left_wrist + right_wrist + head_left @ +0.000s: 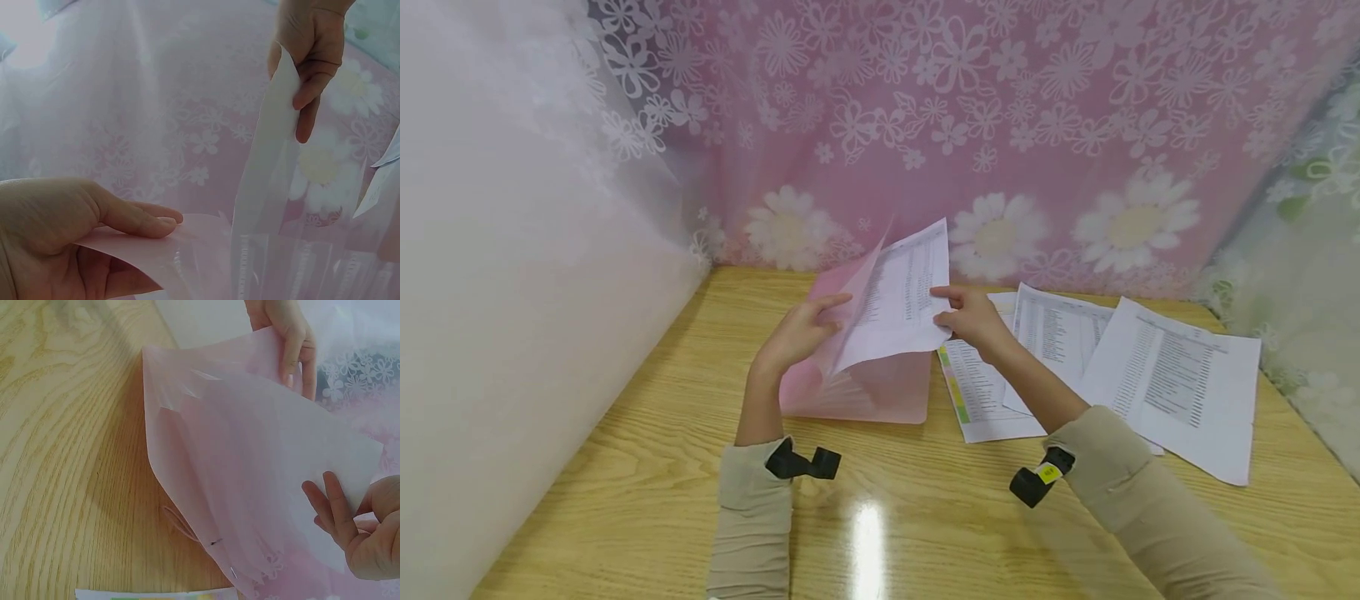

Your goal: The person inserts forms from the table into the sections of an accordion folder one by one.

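A pink expanding file folder with pleated, translucent pockets lies spread on the table. My left hand pinches its raised pink cover between thumb and fingers. A white printed sheet stands tilted at the folder's opening, its lower part among the pockets. At the sheet's right edge, my right hand pinches it, thumb on one face and fingers on the other. In the right wrist view, the sheet's pale back rises beside the pleats, with an elastic loop at the folder's edge.
Several printed sheets overlap right of the folder: one with coloured edge blocks, one behind, and a front one reaching furthest right. A flowered pink curtain hangs behind the wooden table; a pale wall stands left.
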`<control>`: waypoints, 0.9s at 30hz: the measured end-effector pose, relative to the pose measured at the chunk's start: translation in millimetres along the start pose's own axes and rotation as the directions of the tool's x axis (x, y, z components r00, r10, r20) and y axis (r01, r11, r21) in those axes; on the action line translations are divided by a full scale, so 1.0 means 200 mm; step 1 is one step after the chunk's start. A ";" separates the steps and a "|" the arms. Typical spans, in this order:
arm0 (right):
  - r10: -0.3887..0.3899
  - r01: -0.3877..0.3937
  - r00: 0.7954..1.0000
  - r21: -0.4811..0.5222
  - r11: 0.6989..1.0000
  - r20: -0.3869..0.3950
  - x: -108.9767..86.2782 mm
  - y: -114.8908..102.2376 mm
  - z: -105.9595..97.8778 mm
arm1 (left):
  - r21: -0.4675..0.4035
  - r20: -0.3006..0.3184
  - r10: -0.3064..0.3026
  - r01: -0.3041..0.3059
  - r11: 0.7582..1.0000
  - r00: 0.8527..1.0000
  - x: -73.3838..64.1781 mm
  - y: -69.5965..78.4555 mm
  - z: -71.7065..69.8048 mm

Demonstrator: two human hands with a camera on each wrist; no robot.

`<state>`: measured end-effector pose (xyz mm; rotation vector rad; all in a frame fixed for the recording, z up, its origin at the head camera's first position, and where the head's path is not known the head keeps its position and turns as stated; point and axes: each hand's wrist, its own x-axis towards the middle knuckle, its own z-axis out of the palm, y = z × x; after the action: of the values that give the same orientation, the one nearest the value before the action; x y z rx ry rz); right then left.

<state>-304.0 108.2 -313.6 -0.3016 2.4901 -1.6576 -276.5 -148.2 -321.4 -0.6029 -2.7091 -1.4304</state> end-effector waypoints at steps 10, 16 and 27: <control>-0.002 0.003 0.999 0.023 1.000 -0.039 0.02 0.00 0.13 | 0.018 -0.022 0.015 -0.015 1.000 1.000 0.00 0.01 0.00; 0.007 -0.004 1.000 0.079 0.997 -0.027 0.04 0.01 0.20 | 0.013 -0.027 0.021 -0.021 1.000 0.999 0.00 0.01 0.00; 0.031 -0.032 0.999 0.152 0.988 0.004 0.07 0.04 0.26 | 0.008 -0.033 0.021 -0.021 1.000 0.999 0.00 0.01 0.00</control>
<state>-306.1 60.7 -340.4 -0.2449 2.3370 -1.8205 -276.7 -147.1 -319.4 -0.5998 -2.6743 -1.4112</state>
